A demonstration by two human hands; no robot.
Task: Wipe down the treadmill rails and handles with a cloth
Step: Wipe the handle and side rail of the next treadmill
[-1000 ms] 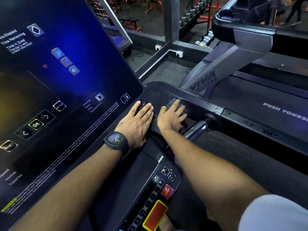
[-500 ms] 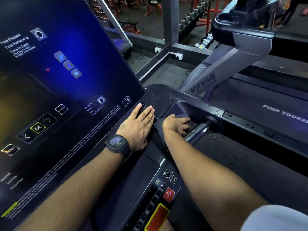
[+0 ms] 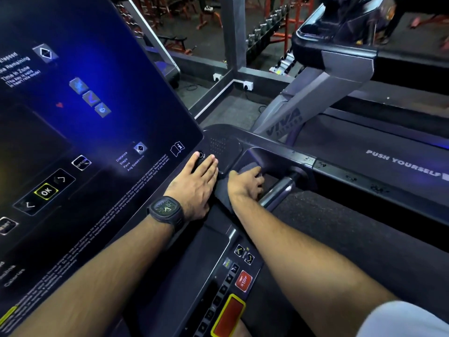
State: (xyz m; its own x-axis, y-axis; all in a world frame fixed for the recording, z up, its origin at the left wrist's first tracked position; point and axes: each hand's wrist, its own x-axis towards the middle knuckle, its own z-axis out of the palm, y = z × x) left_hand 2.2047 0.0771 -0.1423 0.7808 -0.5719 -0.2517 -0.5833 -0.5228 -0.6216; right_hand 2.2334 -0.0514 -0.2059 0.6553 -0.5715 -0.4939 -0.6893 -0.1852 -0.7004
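My right hand [image 3: 245, 187] presses a dark grey cloth [image 3: 251, 167] into the recess where the treadmill's right side rail [image 3: 286, 154] meets the console, its fingers curled over the cloth. A fold of cloth trails back under the wrist. Just right of the hand, the metal handle bar [image 3: 277, 193] runs towards me. My left hand [image 3: 198, 183], with a dark watch on its wrist, lies flat with straight fingers on the console's lower right corner, beside the right hand.
The large tilted console screen [image 3: 85, 117] fills the left. A red STOP button [image 3: 243, 280] and a red-and-yellow safety key pad [image 3: 228, 314] sit near my right forearm. The black belt [image 3: 352, 234] lies to the right, and a neighbouring treadmill [image 3: 340, 66] beyond it.
My right hand drew the cloth back from the rail's top into the recess and its fingers curled over it. My left hand stayed flat in place.
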